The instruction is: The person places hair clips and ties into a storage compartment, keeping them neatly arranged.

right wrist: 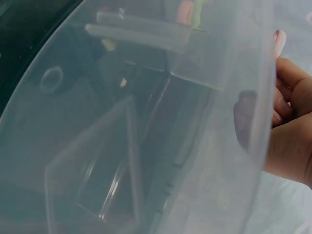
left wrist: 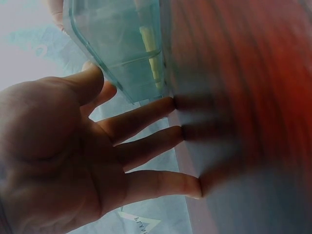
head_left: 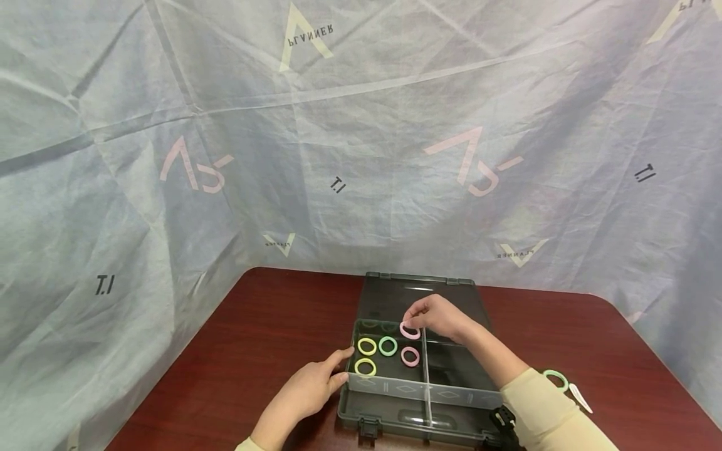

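Observation:
An open dark see-through plastic box with dividers lies on the table. In its left compartment are two yellow rings, one above the other, a green ring and a pink ring. My right hand pinches another pink ring at that compartment's back right corner. In the right wrist view, the held ring shows beyond the box's clear wall. My left hand touches the box's left side. The left wrist view shows its fingers extended, fingertips down at the table.
The box's lid lies folded back behind it. To the right, partly beside my sleeve, a green ring and a white slender piece lie on the red-brown table. Hanging grey cloth surrounds the table.

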Demonstrator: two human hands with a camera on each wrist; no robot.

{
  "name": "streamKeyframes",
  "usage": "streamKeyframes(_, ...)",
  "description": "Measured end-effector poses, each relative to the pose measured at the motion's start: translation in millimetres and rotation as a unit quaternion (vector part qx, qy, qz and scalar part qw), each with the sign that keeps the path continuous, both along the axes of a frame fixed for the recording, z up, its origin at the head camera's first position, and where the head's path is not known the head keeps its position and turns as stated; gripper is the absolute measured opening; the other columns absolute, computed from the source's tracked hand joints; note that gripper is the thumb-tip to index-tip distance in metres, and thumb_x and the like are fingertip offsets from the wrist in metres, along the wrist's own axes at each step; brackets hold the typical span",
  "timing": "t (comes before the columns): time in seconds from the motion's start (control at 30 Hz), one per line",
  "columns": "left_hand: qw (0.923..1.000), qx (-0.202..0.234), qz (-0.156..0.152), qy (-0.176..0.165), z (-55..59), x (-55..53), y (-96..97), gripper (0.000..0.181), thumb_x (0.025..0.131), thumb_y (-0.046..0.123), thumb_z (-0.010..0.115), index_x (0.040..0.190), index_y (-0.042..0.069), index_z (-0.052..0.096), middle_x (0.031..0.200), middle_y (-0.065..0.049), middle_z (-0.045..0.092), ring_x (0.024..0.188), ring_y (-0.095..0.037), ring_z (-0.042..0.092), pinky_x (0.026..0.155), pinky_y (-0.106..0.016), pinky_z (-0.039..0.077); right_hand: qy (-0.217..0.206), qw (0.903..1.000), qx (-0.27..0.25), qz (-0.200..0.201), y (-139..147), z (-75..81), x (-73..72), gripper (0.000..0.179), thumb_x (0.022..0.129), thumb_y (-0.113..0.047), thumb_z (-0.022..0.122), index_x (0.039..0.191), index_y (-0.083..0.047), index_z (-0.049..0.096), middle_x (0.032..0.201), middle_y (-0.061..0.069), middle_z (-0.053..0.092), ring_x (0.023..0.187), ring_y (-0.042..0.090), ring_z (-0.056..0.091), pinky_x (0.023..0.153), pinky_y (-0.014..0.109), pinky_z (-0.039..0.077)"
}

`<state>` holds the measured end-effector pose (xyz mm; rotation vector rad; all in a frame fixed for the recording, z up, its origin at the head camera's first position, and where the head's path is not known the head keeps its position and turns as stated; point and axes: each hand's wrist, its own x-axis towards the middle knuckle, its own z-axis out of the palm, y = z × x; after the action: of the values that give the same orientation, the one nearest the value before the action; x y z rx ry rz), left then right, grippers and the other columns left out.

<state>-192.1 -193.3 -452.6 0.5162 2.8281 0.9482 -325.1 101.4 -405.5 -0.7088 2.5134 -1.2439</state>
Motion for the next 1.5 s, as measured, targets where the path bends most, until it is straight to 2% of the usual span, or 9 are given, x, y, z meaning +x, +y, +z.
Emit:
streamKeyframes(0.13,1.0,-0.002,0.003,0.0,-0.2,-0.8,0.2,0.052,0.106,0.033,0.055,0.155,0.02,0.043,0.053,0.008,0.041,0.045,-0.01,0.031,0.052,-0.031,0.031,0.006,0.9999,0.013,0.005,-6,-4.7,-1.0,0.009,0.092,-0.015,0.076,0.095,-0.007,0.078,0.085,-0.001,0.071,0.087,0.015,0.061,0.081,0.04,0.05)
streamKeyframes(0.47,0.9999,-0.011,0.01,-0.005,1.1,-1.8,1.5,0.051,0.106,0.034,0.055,0.155,0.021,0.043,0.054,0.006,0.046,0.047,-0.01,0.036,0.055,-0.033,0.036,-0.008,0.9997,0.002,0.023,-16,-14.8,-2.4,0.007,0.091,-0.012,0.075,0.094,-0.006,0.078,0.085,0.0,0.072,0.084,0.016,0.063,0.079,0.041,0.051)
streamKeyframes(0.7,0.9998,-0.014,0.015,-0.007,1.5,-1.4,2.1,0.051,0.106,0.034,0.055,0.154,0.021,0.044,0.054,0.007,0.044,0.047,-0.011,0.035,0.055,-0.033,0.035,-0.018,0.9995,0.008,0.026,-21,-17.8,0.8,0.006,0.091,-0.008,0.074,0.091,-0.005,0.078,0.086,0.002,0.073,0.084,0.016,0.063,0.078,0.04,0.05)
streamKeyframes(0.87,0.9998,-0.012,0.014,-0.003,1.8,-0.4,1.0,0.051,0.106,0.033,0.056,0.154,0.021,0.044,0.053,0.008,0.04,0.046,-0.01,0.033,0.053,-0.032,0.033,-0.02,0.9992,0.011,0.034,-24,-19.4,3.6,0.006,0.091,-0.007,0.075,0.09,-0.002,0.078,0.086,0.014,0.073,0.081,0.028,0.063,0.074,0.04,0.05)
streamKeyframes(0.97,0.9999,-0.011,0.012,0.002,2.0,-0.4,0.5,0.051,0.106,0.033,0.056,0.154,0.021,0.044,0.053,0.008,0.039,0.046,-0.01,0.032,0.052,-0.031,0.031,-0.021,0.9991,0.015,0.032,-26,-20.5,4.7,0.007,0.091,-0.007,0.076,0.09,-0.001,0.078,0.085,0.017,0.073,0.079,0.034,0.062,0.072,0.042,0.049)
streamKeyframes(1.07,0.9999,-0.009,0.01,0.002,2.1,-0.6,0.7,0.051,0.106,0.033,0.056,0.154,0.022,0.044,0.053,0.008,0.038,0.045,-0.01,0.03,0.05,-0.03,0.029,-0.02,0.9991,0.019,0.03,-27,-21.1,6.2,0.006,0.09,-0.007,0.076,0.089,-0.001,0.078,0.084,0.015,0.074,0.077,0.033,0.063,0.071,0.043,0.05)
streamKeyframes(1.2,0.9999,-0.01,0.011,0.003,2.1,-0.4,0.9,0.051,0.106,0.033,0.056,0.154,0.021,0.045,0.053,0.008,0.037,0.046,-0.01,0.029,0.05,-0.03,0.029,-0.016,0.9986,0.039,0.031,-30,-21.7,8.4,0.005,0.09,-0.006,0.077,0.087,-0.003,0.079,0.082,0.007,0.074,0.072,0.024,0.061,0.067,0.037,0.048)
streamKeyframes(1.3,0.9999,-0.01,0.011,0.004,2.5,0.2,0.7,0.051,0.106,0.032,0.057,0.154,0.02,0.045,0.053,0.008,0.037,0.046,-0.01,0.03,0.051,-0.03,0.03,-0.006,0.9975,0.065,0.027,-33,-22.2,10.2,0.006,0.089,-0.009,0.079,0.085,-0.006,0.079,0.082,-0.002,0.073,0.071,0.017,0.059,0.066,0.034,0.046)
streamKeyframes(1.5,0.9998,-0.014,0.009,0.008,3.1,0.9,0.3,0.051,0.106,0.032,0.056,0.154,0.02,0.045,0.053,0.008,0.039,0.047,-0.009,0.032,0.053,-0.031,0.034,0.029,0.99,0.138,0.005,-40,-22.0,15.2,0.011,0.086,-0.018,0.083,0.077,-0.021,0.079,0.077,-0.01,0.069,0.065,0.013,0.051,0.059,0.033,0.039)
